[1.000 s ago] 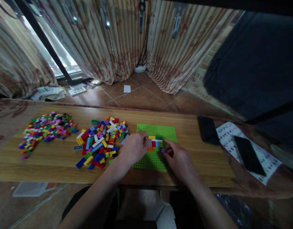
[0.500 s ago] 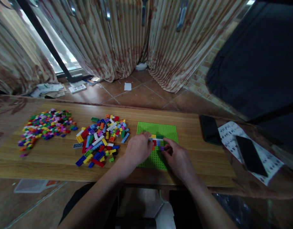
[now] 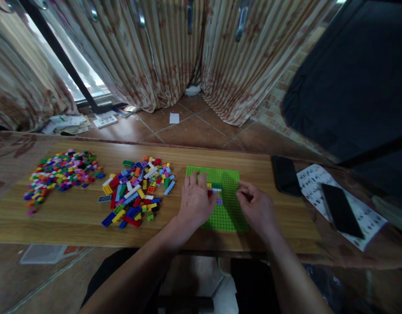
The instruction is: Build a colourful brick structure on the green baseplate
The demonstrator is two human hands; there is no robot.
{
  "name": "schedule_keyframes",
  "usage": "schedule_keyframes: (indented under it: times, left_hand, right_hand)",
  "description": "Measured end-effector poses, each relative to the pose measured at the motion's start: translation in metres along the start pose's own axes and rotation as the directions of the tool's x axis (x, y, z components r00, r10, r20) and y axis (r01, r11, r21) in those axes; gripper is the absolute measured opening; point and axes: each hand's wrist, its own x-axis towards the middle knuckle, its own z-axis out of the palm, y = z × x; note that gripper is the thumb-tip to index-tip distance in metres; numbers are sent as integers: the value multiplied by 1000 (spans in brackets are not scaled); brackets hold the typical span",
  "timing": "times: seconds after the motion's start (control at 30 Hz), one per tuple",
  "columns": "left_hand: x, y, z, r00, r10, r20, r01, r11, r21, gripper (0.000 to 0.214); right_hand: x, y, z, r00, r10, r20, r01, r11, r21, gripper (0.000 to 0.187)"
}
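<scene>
Head view: brick cluster (image 3: 216, 187) seemingly part-hidden

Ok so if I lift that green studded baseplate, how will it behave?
The green studded baseplate is probably light for its size, since it looks thin. It's likely fairly stiff, as it lies flat on the wooden tabletop with no visible curl. Its studs should make it less slippery than a smooth sheet.

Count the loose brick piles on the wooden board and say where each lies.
2: a pile of small bricks at the left end of the board, and a pile of larger bricks between it and the baseplate. Neither is hidden.
</scene>
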Motion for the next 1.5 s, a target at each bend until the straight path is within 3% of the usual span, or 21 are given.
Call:
schedule_keyframes:
  times: [0.37,0.7,1.0,1.27,1.37,1.5]
  left_hand:
    - [-3,7,11,998,-65,22,64,998,23,76]
    - [2,7,13,986,-167,-15,166,986,-17,98]
    - [4,9,16,984,-178,29,178,984,-13,100]
    - [7,8,9,988,-147,35,151,982,-117,96]
    - [13,0,-3,987,-156,35,160,951,-263,76]
    - [28,-23,-15,973,-217,-78,157,871,-465,56]
  right_hand:
    - [2,4,0,998,-34,-58,33,999,-31,31]
    - [1,4,2,999,-42,-34,41,999,-30,30]
    - [1,6,8,999,-42,-12,41,999,-23,30]
    - [4,4,4,996,-56,-71,54,998,-42,29]
    - [7,3,5,994,-36,-101,36,999,-6,30]
    - [11,2,10,993,-45,-106,45,999,1,33]
